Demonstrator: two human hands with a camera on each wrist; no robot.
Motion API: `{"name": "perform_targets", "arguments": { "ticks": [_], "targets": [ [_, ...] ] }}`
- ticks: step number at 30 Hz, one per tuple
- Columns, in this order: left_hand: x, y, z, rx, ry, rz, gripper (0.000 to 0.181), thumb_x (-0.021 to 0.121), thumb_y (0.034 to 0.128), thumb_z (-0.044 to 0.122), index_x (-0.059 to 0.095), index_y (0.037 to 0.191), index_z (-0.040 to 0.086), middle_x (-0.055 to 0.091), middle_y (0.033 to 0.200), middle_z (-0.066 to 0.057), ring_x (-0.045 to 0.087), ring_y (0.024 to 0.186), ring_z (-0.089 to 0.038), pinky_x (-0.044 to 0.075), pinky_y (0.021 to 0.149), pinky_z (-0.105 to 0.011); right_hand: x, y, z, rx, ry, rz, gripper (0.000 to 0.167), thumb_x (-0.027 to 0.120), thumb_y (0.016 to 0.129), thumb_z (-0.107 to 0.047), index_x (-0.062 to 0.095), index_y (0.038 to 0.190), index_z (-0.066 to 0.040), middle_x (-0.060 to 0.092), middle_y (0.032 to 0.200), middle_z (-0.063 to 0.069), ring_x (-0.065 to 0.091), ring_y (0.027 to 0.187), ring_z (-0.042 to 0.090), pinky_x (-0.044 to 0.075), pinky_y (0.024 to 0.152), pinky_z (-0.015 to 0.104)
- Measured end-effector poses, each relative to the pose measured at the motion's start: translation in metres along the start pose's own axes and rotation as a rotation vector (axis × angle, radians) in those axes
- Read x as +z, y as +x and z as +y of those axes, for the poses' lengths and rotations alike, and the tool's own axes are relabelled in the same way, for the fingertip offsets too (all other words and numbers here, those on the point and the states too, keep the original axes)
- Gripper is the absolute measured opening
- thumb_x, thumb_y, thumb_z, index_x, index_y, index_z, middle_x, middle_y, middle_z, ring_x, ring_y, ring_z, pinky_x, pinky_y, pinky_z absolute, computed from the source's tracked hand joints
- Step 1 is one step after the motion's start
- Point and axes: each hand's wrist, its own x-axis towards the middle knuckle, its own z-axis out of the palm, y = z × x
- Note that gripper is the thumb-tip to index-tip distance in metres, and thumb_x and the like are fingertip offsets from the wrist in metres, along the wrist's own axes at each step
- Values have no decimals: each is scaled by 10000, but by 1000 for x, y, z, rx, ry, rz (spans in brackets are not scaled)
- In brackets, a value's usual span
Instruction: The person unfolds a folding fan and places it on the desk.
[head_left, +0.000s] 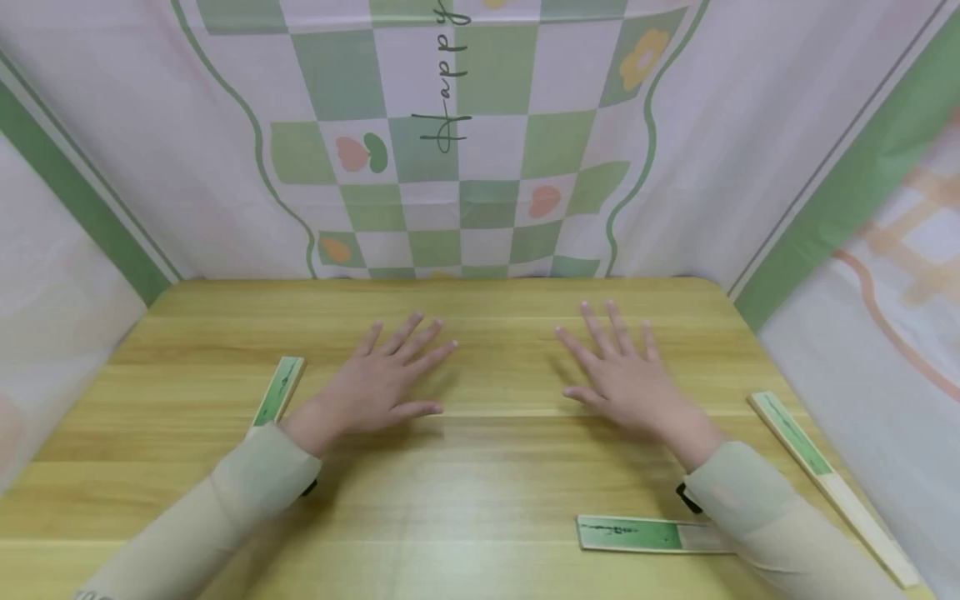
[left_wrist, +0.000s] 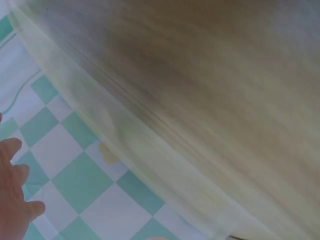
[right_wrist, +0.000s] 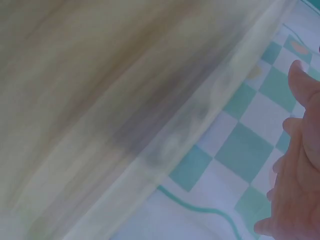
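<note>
Palm down over the wooden table, my left hand (head_left: 378,379) has its fingers spread and holds nothing. My right hand (head_left: 626,379) is spread the same way, also with nothing in it. Beside the left wrist lies a green and white folding fan (head_left: 279,392), folded, its near end hidden by the sleeve. A second folded fan (head_left: 630,533) lies crosswise below the right wrist, partly covered by that sleeve. Along the table's right side a third folded fan (head_left: 795,437) lies at a slant. Each wrist view shows part of its own hand, left (left_wrist: 15,190) and right (right_wrist: 300,165).
The wooden table (head_left: 465,467) has a light grain and rounded far corners. Behind it hangs a checked green and white cloth (head_left: 491,150) with fruit and flower prints. More cloth with green bands (head_left: 847,225) borders both sides.
</note>
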Motion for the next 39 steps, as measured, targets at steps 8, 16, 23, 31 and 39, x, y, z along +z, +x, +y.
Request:
{"name": "perform_targets", "arguments": {
  "ticks": [8,16,23,31,39],
  "targets": [
    [1,5,10,9,-101,-51,770,426,983,635,139,1601,275,37,1684,-15,31,1560,-308,205,1169,-679,-8,-16,18,69,51,-39,800,513,994,-519,53,1605,-287,-231,1641,88,-297,1472,387,-100,1068,800],
    [2,17,28,63,-168,-76,737,457,1009,552,171,1600,215,177,1669,-76,125,1544,-343,272,1167,-629,-25,-30,38,121,75,-53,790,493,996,-539,100,1606,-227,-137,1656,172,-219,1473,487,-32,1044,835],
    [-1,34,42,114,-243,-72,682,470,1027,487,252,1579,150,300,1627,-85,284,1503,-310,341,1169,-527,-24,-50,71,165,82,-17,756,556,991,-462,202,1579,-147,-50,1627,293,-150,1428,610,34,1010,860],
    [5,53,56,142,-271,-40,643,473,1024,493,332,1548,148,412,1572,-51,370,1466,-263,348,1186,-429,-20,-81,112,138,172,91,655,589,995,-354,377,1452,64,254,1485,441,235,1318,678,188,1042,789],
    [-3,70,74,193,-270,-60,610,481,1025,484,377,1527,155,457,1539,-47,422,1433,-221,408,1145,-377,-16,-110,141,157,346,108,653,532,1029,-237,258,1468,162,324,1410,477,291,1265,676,60,1192,650]
  ]
}}
